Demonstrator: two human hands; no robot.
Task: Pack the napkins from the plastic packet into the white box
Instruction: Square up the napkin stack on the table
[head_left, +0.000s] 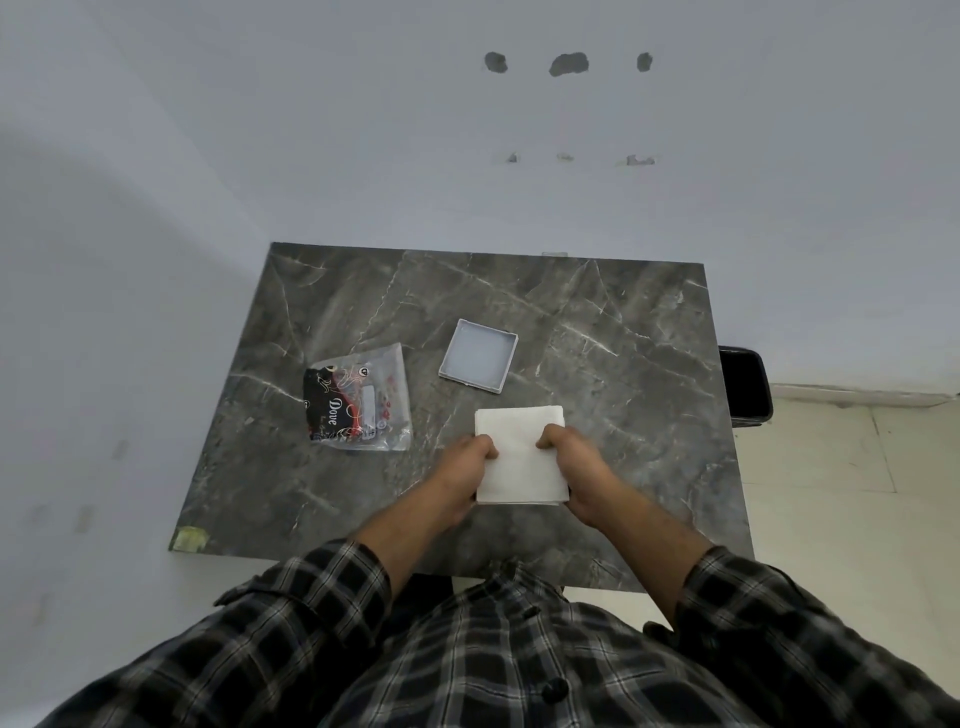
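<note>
A stack of white napkins (519, 453) is held just above the dark marble table, near its front middle. My left hand (462, 475) grips the stack's left edge, thumb on top. On the stack's right edge sits my right hand (576, 475), also with the thumb on top. The shallow white box (478, 361) lies open and empty on the table, just beyond the napkins. A flattened plastic packet (358, 402) with black and red print lies to the left of the box and the napkins.
The grey marble table (623, 364) stands against a pale wall. A black bin (744, 384) stands on the floor at the table's right edge. A scrap of yellowish tape (190, 538) sits at the table's front left corner.
</note>
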